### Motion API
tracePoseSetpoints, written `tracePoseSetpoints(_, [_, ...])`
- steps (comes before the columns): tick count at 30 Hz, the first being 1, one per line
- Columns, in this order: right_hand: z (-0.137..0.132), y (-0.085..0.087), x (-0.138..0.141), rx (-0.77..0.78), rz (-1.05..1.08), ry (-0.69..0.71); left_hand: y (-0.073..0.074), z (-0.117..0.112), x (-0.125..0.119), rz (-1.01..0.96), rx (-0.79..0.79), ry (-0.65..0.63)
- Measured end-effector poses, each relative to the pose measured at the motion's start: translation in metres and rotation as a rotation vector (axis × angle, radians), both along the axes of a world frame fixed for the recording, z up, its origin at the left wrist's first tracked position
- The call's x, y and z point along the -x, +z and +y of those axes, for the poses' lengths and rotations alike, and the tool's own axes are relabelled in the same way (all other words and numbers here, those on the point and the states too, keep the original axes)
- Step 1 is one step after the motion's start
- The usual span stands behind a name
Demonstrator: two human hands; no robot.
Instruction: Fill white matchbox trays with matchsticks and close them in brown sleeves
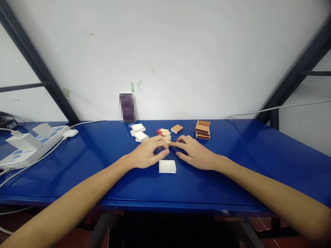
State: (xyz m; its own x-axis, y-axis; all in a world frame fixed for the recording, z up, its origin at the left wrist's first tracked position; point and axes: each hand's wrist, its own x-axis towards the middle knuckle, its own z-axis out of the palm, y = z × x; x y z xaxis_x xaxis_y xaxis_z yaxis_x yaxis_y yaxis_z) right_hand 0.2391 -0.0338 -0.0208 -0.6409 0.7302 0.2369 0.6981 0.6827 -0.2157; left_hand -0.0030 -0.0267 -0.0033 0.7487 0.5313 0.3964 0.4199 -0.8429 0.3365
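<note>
A small heap of red-tipped matches [165, 135] lies on the blue table, heads toward the far left. My left hand [148, 151] rests at the heap's near left side, fingers curved and thumb apart, with nothing visible in it. From the other side my right hand [196, 152] stretches its index finger to the near end of the matches; its thumb is apart and it holds nothing. Just in front of both hands sits a white matchbox tray [167, 166], which neither hand touches. Behind the heap, to its right, is a brown matchbox [177, 129].
Several white matchbox trays [138, 127] are piled left of the matches. Brown matchbox sleeves [202, 129] are stacked at the right. A power strip [33, 146] with plugs and cables occupies the table's left end. A dark, blurred box [127, 107] stands against the wall.
</note>
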Motion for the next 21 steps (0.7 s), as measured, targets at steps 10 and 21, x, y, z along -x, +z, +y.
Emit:
tracePoseSetpoints(10, [-0.001, 0.002, -0.001, 0.017, -0.032, -0.006, -0.008, 0.029, 0.021, 0.183, -0.118, 0.135])
tracePoseSetpoints(21, [-0.001, -0.001, -0.003, 0.052, -0.015, -0.069, -0.005, 0.021, 0.012, 0.036, -0.193, 0.197])
